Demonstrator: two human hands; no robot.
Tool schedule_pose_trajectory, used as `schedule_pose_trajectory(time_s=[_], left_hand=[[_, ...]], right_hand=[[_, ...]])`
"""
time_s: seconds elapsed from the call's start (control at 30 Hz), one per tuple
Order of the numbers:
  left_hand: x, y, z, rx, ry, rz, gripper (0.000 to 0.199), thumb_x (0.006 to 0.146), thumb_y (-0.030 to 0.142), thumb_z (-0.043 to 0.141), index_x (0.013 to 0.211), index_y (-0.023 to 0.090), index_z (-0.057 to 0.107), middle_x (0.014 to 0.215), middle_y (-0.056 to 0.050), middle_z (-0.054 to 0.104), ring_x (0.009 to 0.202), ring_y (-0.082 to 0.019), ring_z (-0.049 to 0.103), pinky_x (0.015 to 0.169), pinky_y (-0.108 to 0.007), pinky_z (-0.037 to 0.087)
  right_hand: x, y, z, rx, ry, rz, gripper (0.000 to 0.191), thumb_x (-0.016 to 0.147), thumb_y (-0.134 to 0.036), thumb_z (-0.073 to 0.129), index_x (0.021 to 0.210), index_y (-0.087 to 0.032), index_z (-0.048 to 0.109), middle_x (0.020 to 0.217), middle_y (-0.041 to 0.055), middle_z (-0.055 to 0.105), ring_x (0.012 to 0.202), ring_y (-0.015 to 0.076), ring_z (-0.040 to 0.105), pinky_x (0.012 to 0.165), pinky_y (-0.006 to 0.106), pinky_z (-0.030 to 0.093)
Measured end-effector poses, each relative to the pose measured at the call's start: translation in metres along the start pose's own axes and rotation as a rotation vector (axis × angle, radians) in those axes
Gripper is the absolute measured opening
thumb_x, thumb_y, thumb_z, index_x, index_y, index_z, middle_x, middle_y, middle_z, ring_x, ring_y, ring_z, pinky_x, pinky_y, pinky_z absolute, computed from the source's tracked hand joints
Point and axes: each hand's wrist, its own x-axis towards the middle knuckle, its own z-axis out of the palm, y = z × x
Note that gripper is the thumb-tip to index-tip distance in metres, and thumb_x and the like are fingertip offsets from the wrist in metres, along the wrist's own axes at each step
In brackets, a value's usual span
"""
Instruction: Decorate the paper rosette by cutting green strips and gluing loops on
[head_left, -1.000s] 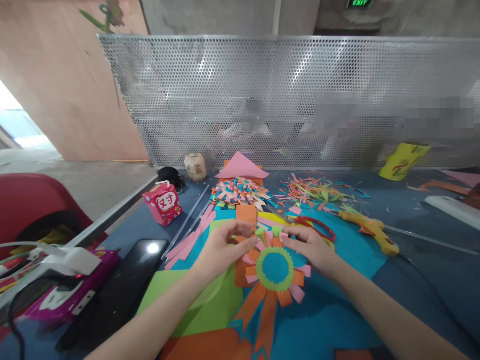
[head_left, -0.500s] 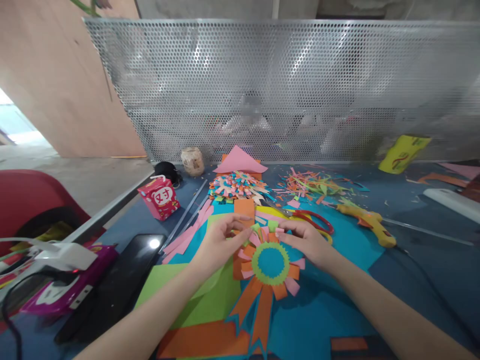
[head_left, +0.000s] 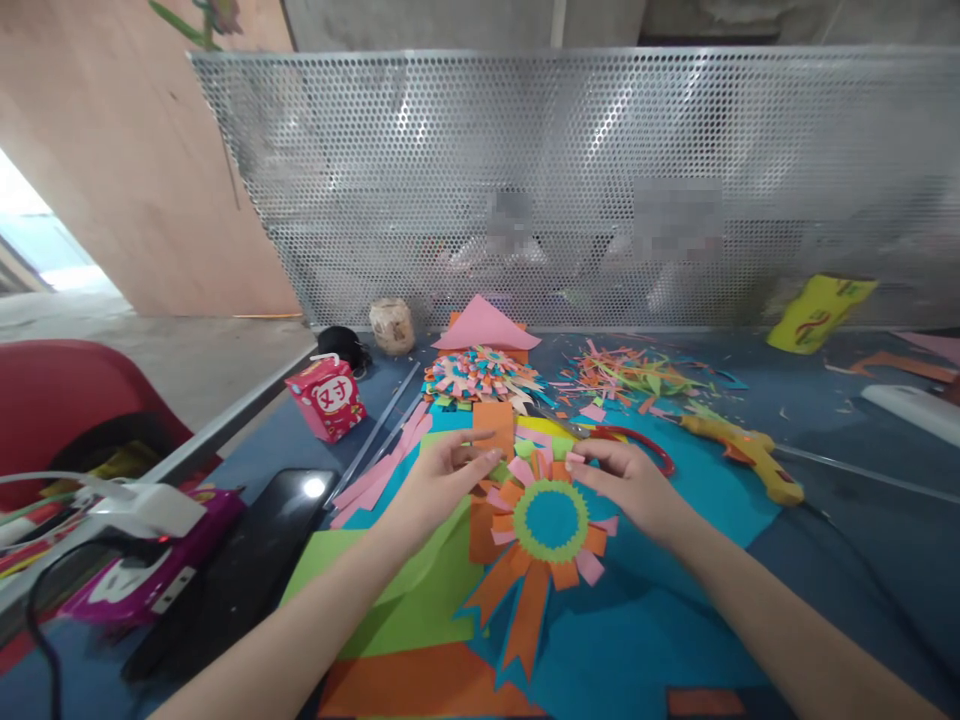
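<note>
A paper rosette has a blue centre, a green zigzag ring, pink and orange loops around it and two orange ribbon tails with blue edges. My right hand pinches its upper right edge by the loops. Just left of the rosette is my left hand, its thumb and forefinger apart, with nothing plainly between them. Beneath lie blue paper, green paper and an orange strip. Red-handled scissors rest behind my right hand, partly hidden by it.
Finished-looking rosettes and a pile of paper scraps lie farther back. A yellow glue gun with its cord is on the right. At left are a drink carton, a phone and a purple power strip. A perforated metal screen stands behind.
The rosette has shifted slightly right with my right hand. My left hand's fingertips now stand a little apart from its edge. The view has moved slightly.
</note>
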Motion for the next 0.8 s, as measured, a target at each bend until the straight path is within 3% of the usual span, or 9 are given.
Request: schedule_pose_trajectory(time_s=[0.1,0.23,0.3,0.37,0.43,0.5,0.6,0.7,0.8], left_hand=[[0.001,0.001,-0.003,0.047,0.039,0.029,0.045,0.072,0.042,0.056,0.106,0.014,0.048,0.092,-0.010,0.062,0.080,-0.018,0.059,0.068,-0.031,0.045],[-0.001,0.003,-0.007,0.263,0.226,0.318,0.034,0.073,0.038,0.056,0.099,0.017,0.051,0.088,-0.005,0.060,0.085,-0.017,0.055,0.073,-0.030,0.041],[-0.006,0.007,-0.009,0.309,0.346,0.449,0.030,0.073,0.036,0.056,0.098,0.019,0.051,0.081,-0.002,0.057,0.078,-0.015,0.053,0.070,-0.027,0.040],[-0.010,0.012,-0.009,0.227,0.393,0.491,0.022,0.075,0.035,0.053,0.091,0.020,0.053,0.073,0.001,0.053,0.071,-0.012,0.050,0.066,-0.024,0.038],[-0.014,0.016,-0.009,0.066,0.290,0.398,0.020,0.076,0.037,0.051,0.079,0.018,0.055,0.062,0.002,0.049,0.060,-0.010,0.047,0.058,-0.022,0.036],[-0.016,0.016,-0.007,-0.098,0.050,0.169,0.027,0.077,0.042,0.047,0.073,0.017,0.055,0.057,0.001,0.051,0.055,-0.010,0.048,0.051,-0.022,0.035],[-0.017,0.011,-0.001,-0.295,-0.250,-0.142,0.032,0.076,0.046,0.046,0.072,0.016,0.058,0.066,-0.006,0.061,0.059,-0.015,0.057,0.050,-0.024,0.038],[-0.019,0.008,0.004,-0.399,-0.240,-0.222,0.031,0.071,0.046,0.052,0.068,0.016,0.059,0.069,-0.007,0.063,0.062,-0.017,0.059,0.050,-0.025,0.042],[-0.022,0.008,0.004,-0.401,-0.151,-0.257,0.025,0.063,0.040,0.064,0.069,0.016,0.061,0.063,-0.005,0.062,0.058,-0.015,0.058,0.049,-0.024,0.045]], right_hand=[[-0.001,-0.003,-0.002,-0.001,-0.005,-0.010,0.017,0.061,-0.034,0.063,0.057,-0.018,0.059,0.056,-0.0029,0.051,0.051,0.0091,0.043,0.047,0.020,0.034],[-0.002,-0.003,-0.002,-0.035,0.080,-0.107,0.016,0.063,-0.033,0.062,0.056,-0.019,0.059,0.054,-0.0019,0.053,0.050,0.0104,0.046,0.044,0.021,0.037],[-0.006,-0.002,-0.004,-0.132,0.224,-0.258,0.010,0.066,-0.029,0.060,0.062,-0.020,0.062,0.060,0.0002,0.059,0.054,0.0130,0.052,0.047,0.023,0.042],[-0.011,-0.004,-0.009,-0.308,0.353,-0.537,0.009,0.071,-0.022,0.056,0.074,-0.023,0.065,0.070,0.0016,0.064,0.061,0.0149,0.056,0.053,0.025,0.045],[-0.019,-0.008,-0.015,-0.537,0.394,-0.883,0.022,0.072,-0.014,0.055,0.087,-0.027,0.065,0.076,0.0016,0.066,0.067,0.0159,0.058,0.061,0.028,0.047],[-0.026,-0.014,-0.020,-0.773,0.400,-1.142,0.031,0.069,-0.009,0.059,0.095,-0.026,0.064,0.078,0.0013,0.068,0.073,0.0170,0.058,0.067,0.030,0.047],[-0.035,-0.023,-0.021,-1.072,0.379,-1.361,0.027,0.068,-0.011,0.064,0.090,-0.026,0.066,0.072,-0.0021,0.069,0.069,0.0157,0.057,0.071,0.032,0.045],[-0.043,-0.024,-0.015,-1.221,0.354,-1.413,0.022,0.070,-0.017,0.064,0.085,-0.033,0.066,0.070,-0.0077,0.069,0.062,0.0125,0.054,0.071,0.031,0.042],[-0.050,-0.019,-0.007,-1.222,0.407,-1.281,0.027,0.074,-0.018,0.061,0.089,-0.040,0.063,0.070,-0.0103,0.069,0.061,0.0114,0.054,0.073,0.031,0.040]])
